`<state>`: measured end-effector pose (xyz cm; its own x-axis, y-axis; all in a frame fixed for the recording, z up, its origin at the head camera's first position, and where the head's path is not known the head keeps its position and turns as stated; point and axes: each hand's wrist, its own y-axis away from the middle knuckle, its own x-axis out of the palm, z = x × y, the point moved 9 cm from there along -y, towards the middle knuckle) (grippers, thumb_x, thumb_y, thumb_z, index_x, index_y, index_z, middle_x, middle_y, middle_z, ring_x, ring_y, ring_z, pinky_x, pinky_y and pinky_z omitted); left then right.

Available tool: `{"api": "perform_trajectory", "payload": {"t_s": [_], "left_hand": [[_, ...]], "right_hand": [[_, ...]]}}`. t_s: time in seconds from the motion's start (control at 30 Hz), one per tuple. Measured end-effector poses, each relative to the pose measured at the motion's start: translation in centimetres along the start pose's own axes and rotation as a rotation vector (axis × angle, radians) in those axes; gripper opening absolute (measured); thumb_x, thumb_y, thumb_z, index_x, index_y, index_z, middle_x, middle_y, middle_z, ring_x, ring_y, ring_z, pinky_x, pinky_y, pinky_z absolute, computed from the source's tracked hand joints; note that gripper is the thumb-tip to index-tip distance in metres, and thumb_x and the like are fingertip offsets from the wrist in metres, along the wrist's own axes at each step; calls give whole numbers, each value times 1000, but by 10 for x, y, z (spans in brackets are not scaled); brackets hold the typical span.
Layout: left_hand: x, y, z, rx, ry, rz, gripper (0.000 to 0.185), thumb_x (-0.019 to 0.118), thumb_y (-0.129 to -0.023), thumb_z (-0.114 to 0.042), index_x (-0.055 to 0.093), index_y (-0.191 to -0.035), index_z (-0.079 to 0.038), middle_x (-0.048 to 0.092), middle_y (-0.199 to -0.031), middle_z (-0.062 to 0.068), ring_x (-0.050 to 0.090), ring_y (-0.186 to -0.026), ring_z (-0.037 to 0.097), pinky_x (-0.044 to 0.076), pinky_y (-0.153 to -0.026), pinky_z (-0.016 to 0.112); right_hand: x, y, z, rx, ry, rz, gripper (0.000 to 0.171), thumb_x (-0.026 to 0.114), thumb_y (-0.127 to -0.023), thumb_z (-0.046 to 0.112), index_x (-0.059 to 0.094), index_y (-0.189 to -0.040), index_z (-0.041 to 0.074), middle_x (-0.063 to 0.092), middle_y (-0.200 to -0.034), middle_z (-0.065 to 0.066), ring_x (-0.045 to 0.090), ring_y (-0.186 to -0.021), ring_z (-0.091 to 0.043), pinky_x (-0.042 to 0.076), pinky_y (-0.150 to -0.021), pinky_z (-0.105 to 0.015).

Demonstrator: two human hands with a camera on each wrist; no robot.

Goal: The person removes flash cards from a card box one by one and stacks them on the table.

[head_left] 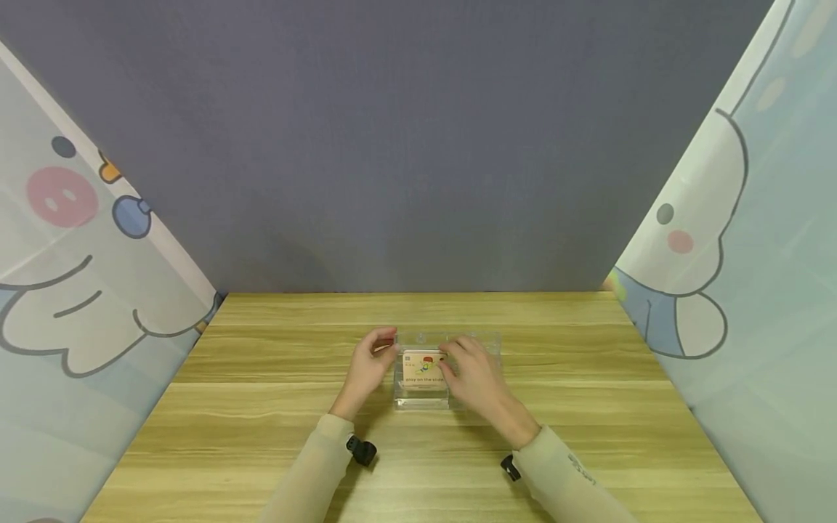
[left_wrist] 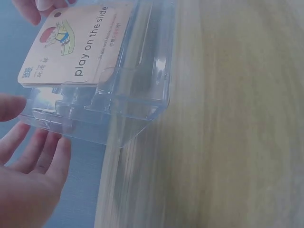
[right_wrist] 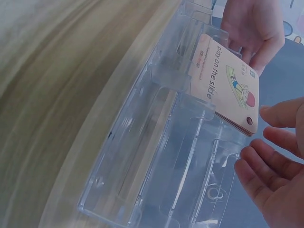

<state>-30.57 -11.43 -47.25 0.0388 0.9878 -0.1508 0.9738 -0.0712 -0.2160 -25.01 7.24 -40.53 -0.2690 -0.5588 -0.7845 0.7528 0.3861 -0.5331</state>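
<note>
A clear plastic tray (head_left: pixel 421 404) with several compartments stands upright on the table, slightly tilted. In one compartment sits a stack of flash cards (head_left: pixel 418 372), the top one printed "play on the slide" with a drawn child and a punched corner hole. My left hand (head_left: pixel 368 365) pinches the tray's left edge, thumb in front and fingers behind the clear plastic in the left wrist view. My right hand (right_wrist: pixel 280 156) is beside the holed end of the cards, thumb near their edge and fingers loosely bent by the tray's back edge.
The tray rests on a wood-grain table (head_left: pixel 261 407). A plain grey-blue wall (head_left: pixel 418 160) rises behind the table, and cartoon-printed curtains (head_left: pixel 719 240) flank it. On each sleeved wrist is a small black camera (head_left: pixel 361 450).
</note>
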Motion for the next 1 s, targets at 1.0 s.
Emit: {"api": "perform_trajectory", "payload": {"t_s": [1.0], "left_hand": [[4,-3,6,8,12,94,29,63,-98,2,58,-127,2,55,-127,30,58,-117,33,51,-101,36]], "right_hand": [[9,-6,-2,-14,19,12,19,85,-81,2,72,-94,5,65,-93,-3,60,-87,-17,55,-75,-28]]}}
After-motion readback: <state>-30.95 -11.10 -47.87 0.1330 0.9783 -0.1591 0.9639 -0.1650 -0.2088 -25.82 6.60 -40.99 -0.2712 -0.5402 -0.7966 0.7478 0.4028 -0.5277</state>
